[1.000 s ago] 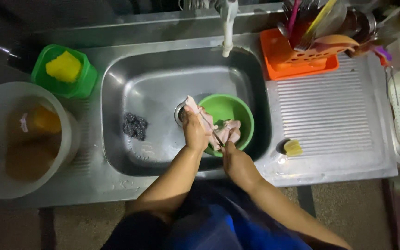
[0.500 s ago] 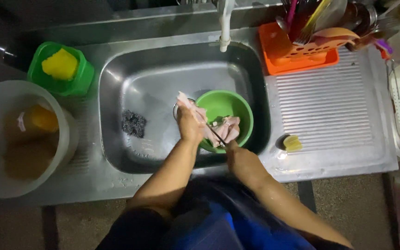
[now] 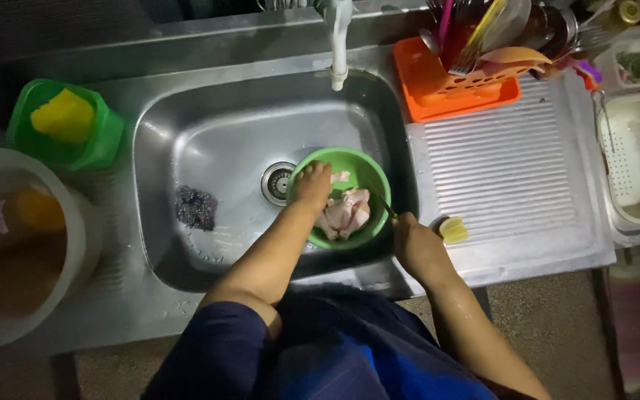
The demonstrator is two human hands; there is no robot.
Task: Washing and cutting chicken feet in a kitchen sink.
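Note:
A green bowl (image 3: pixel 374 178) stands in the steel sink (image 3: pixel 216 141), right of the drain. Pale raw chicken pieces (image 3: pixel 348 212) lie in it. My left hand (image 3: pixel 311 187) reaches into the bowl's left side, fingers beside the meat; whether it grips anything is unclear. At the sink's front right rim, my right hand (image 3: pixel 413 243) is closed on a thin dark knife (image 3: pixel 385 204) that points toward the bowl.
A dark scouring pad (image 3: pixel 195 207) lies in the sink. The tap (image 3: pixel 337 37) hangs above. On the left are a green tub with a yellow sponge (image 3: pixel 64 117) and a white bucket (image 3: pixel 75 215). An orange utensil rack (image 3: pixel 453 89), a lemon piece (image 3: pixel 453 230) and a white strainer (image 3: pixel 635 159) sit on the right.
My left hand has dropped from holding meat up to down inside the bowl. My right hand has drawn back from the bowl to the sink's front right rim.

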